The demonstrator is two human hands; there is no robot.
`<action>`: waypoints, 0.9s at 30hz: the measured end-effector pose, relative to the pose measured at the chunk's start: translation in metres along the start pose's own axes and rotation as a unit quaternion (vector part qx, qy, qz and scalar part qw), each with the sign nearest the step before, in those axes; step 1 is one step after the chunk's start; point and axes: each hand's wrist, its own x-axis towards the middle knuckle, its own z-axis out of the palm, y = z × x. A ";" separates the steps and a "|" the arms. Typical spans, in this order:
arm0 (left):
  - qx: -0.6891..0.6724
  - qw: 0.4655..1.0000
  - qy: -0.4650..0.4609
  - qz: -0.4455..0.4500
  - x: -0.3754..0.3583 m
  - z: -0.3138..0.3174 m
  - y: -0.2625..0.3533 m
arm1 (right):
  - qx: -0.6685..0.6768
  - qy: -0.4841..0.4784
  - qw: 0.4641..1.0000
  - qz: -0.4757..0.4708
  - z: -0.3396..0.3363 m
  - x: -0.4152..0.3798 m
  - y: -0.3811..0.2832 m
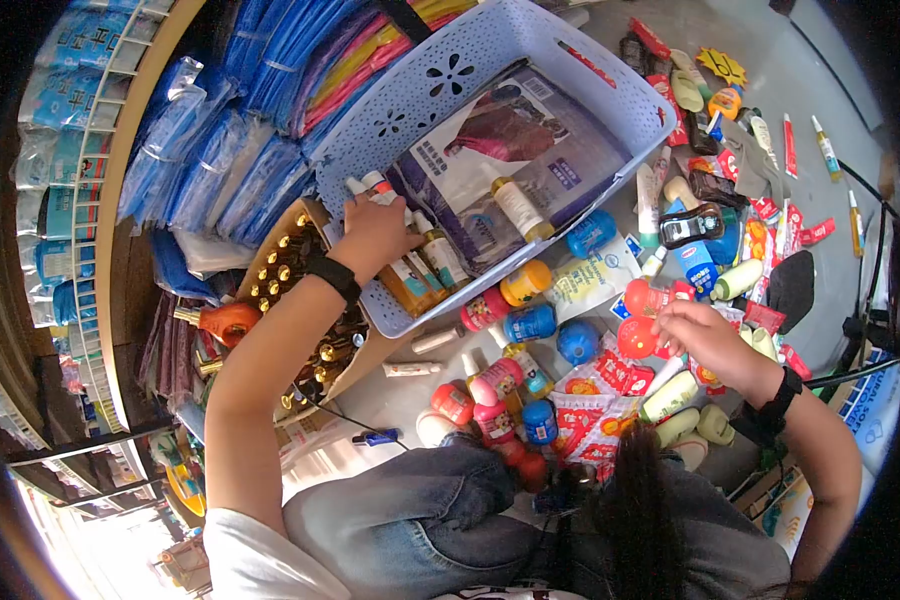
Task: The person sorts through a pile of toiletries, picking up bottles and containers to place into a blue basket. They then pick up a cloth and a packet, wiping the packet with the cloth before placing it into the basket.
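Packets [62,165] lined the shelf [137,130] on my left, and I saw blue bundles [185,150] piled beside it. Gold caps [282,258] stood crowded in a carton [373,364], near an orange bottle [232,321]. A black cable [855,375] ran on my right.

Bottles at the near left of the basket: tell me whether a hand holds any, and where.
The left hand lies over the bottles; whether it grips any cannot be told.
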 end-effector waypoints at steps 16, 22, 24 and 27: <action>0.011 0.999 0.045 -0.009 0.007 0.014 0.001 | -0.026 -0.011 1.000 -0.010 0.002 0.001 -0.001; -0.108 0.989 0.096 -0.008 0.000 0.018 -0.005 | -0.041 -0.010 0.999 -0.016 0.001 0.003 0.003; -0.118 0.984 0.132 0.016 -0.002 0.020 -0.005 | -0.051 -0.004 0.999 -0.005 0.002 0.004 0.004; -0.106 0.972 0.201 0.063 -0.006 0.021 -0.001 | -0.051 0.000 0.999 0.000 0.004 0.004 0.003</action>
